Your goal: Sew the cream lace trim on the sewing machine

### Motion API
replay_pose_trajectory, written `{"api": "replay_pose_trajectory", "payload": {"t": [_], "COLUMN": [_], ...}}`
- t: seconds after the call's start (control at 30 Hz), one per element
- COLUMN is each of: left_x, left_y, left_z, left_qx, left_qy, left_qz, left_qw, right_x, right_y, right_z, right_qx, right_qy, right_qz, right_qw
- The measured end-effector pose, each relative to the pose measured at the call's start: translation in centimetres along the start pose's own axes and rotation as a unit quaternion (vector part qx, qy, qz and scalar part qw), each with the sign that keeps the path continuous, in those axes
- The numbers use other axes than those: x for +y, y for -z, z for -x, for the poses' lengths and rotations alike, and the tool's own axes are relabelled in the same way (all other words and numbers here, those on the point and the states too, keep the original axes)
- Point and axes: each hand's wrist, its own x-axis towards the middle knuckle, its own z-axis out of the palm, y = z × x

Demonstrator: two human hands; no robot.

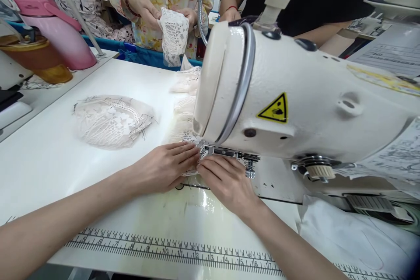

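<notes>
White lace (186, 131) at frame centre, long axis toward the top, under flat, open left hand (164, 164); right hand (228, 183) grip unclear.

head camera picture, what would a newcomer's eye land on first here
Probably the bulky cream sewing machine filling the right side, with a yellow warning triangle on its body. Next, at centre below the machine's head, the person's left hand and right hand at the pale lace fabric. The pink bottle at upper left also stands out.
</notes>
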Motion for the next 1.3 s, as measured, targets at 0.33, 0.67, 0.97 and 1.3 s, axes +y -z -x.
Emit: {"api": "replay_pose_trajectory", "payload": {"t": [0.33, 0.67, 0.97, 1.3], "left_x": [-0.2, 0.8, 2.0, 2.4], "left_y": [0.2, 0.0, -0.3, -0.9], "left_z": [0.0, -0.5, -0.9, -0.9], "left_qx": [-0.011, -0.003, 0.015, 0.041], "left_qy": [0.015, 0.029, 0.053, 0.061], "left_qz": [0.006, -0.039, -0.096, -0.11], "left_qw": [1.0, 0.999, 0.994, 0.991], "right_x": [0.0, 0.1, 0.3, 1.1], "right_y": [-0.4, -0.6, 0.2, 1.0], "right_z": [0.1, 0.5, 0.6, 0.4], "right_qx": [0.031, 0.011, 0.02, 0.013], "right_qy": [0.038, 0.014, 0.0, 0.007], "right_qz": [-0.038, -0.019, -0.01, 0.008], "right_qw": [0.998, 1.0, 1.0, 1.0]}}
